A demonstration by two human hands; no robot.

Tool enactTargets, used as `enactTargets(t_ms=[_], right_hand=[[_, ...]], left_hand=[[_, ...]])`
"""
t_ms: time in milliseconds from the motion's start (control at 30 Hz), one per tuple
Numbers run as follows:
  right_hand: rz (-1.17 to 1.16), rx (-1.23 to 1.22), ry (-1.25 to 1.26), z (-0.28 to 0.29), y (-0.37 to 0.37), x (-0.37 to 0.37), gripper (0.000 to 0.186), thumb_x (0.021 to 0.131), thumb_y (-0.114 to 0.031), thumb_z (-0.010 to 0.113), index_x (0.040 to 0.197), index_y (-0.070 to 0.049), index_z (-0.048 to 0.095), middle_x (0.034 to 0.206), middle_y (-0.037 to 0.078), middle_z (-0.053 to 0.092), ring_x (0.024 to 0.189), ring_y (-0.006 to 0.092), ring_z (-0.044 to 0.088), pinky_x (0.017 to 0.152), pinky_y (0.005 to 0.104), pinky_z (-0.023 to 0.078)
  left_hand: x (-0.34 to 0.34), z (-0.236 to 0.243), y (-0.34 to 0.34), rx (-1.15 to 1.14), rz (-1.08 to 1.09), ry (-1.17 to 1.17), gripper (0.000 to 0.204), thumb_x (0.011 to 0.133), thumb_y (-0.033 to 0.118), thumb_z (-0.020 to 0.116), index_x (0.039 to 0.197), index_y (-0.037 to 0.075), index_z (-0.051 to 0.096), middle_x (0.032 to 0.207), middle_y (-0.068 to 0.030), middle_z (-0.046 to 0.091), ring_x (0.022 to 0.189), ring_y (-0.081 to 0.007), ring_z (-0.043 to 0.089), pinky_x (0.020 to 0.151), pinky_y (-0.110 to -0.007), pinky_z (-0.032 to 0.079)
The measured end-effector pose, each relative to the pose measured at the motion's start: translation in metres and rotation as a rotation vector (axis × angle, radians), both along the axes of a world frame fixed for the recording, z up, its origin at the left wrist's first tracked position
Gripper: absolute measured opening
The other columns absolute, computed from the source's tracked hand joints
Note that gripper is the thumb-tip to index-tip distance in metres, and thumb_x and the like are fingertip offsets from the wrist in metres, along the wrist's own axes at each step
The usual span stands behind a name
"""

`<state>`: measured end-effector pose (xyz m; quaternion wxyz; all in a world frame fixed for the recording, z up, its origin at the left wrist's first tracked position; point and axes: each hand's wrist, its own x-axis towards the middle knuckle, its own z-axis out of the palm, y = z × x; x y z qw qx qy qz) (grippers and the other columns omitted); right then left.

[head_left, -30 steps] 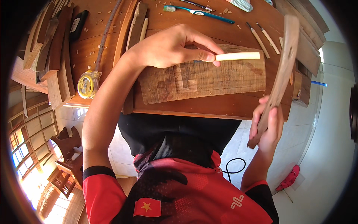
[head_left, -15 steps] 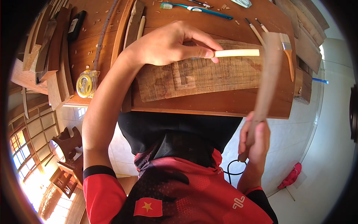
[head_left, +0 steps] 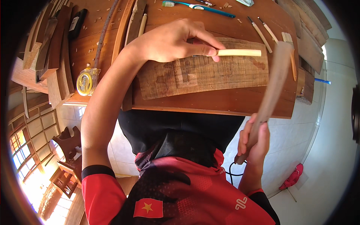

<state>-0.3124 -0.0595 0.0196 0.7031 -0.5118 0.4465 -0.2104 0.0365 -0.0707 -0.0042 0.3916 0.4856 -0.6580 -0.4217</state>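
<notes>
My left hand (head_left: 176,43) is closed on a short pale stick (head_left: 240,53), held level over a weathered wooden board (head_left: 202,75) near the front of the wooden table. The stick's left end is hidden by my fingers. Low at the right, my right hand (head_left: 254,146) grips the lower end of a long, slightly curved brown wooden bar (head_left: 270,95), which slants up past the board's right side and looks slightly blurred. A paintbrush (head_left: 294,71) lies just beyond the bar, partly hidden by it. Two slim pale-handled tools (head_left: 262,37) lie behind the board's right end.
Wood planks and offcuts are piled at the left (head_left: 60,60) and right (head_left: 305,22). A yellow tape measure (head_left: 86,80), a long branch (head_left: 102,37), a black object (head_left: 77,24) and a blue toothbrush (head_left: 213,11) lie on the table (head_left: 187,105) among wood shavings. Chair-like furniture stands low left.
My right hand and the brown bar have moved leftward and down from a second ago, uncovering the paintbrush. My left hand and the pale stick have shifted slightly upward in the view.
</notes>
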Motion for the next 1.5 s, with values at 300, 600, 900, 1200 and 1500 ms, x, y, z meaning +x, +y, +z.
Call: enactTargets(t_ms=[300,600,900,1200,1500], right_hand=[[0.056,0.045,0.004,-0.009,0.007,-0.005,0.043,0.110,-0.040,0.032,0.113,-0.001,0.048,0.063,0.007,0.050,0.038,0.0120,0.043,0.036,0.0254,0.037],[0.082,0.041,-0.009,-0.012,0.016,-0.005,0.043,0.110,-0.041,0.034,0.111,-0.001,0.048,0.062,0.006,0.048,0.037,0.0116,0.042,0.036,0.0256,0.037],[0.013,0.074,-0.090,-0.015,0.026,-0.006,0.041,0.110,-0.040,0.036,0.112,-0.001,0.047,0.062,0.006,0.047,0.041,0.0120,0.044,0.038,0.0262,0.040],[-0.103,0.107,-0.162,-0.019,0.023,-0.008,0.040,0.110,-0.039,0.036,0.115,-0.001,0.048,0.064,0.007,0.051,0.041,0.0099,0.044,0.040,0.0241,0.039],[-0.032,0.091,-0.072,-0.019,0.023,-0.007,0.043,0.110,-0.042,0.035,0.113,-0.001,0.048,0.063,0.006,0.050,0.040,0.0109,0.043,0.039,0.0252,0.039]], left_hand=[[0.000,-0.002,-0.001,0.015,-0.031,-0.002,0.027,0.099,0.014,0.066,0.122,0.002,0.073,0.100,-0.0111,0.078,0.099,-0.0207,0.073,0.096,-0.034,0.053],[0.002,0.001,-0.001,0.028,-0.042,-0.040,0.026,0.100,0.015,0.066,0.122,0.002,0.073,0.100,-0.0112,0.078,0.100,-0.0209,0.073,0.097,-0.035,0.053],[0.001,0.004,0.000,0.020,-0.025,-0.098,0.027,0.098,0.013,0.066,0.121,0.001,0.073,0.100,-0.0106,0.078,0.098,-0.0211,0.072,0.097,-0.035,0.052],[-0.001,0.004,-0.001,-0.012,-0.014,-0.154,0.027,0.098,0.014,0.067,0.121,0.001,0.073,0.097,-0.0100,0.078,0.097,-0.0208,0.066,0.093,-0.036,0.051],[0.000,-0.001,-0.004,-0.111,0.002,-0.174,0.027,0.097,0.016,0.068,0.119,0.001,0.074,0.099,-0.0092,0.077,0.098,-0.0215,0.066,0.093,-0.037,0.051]])
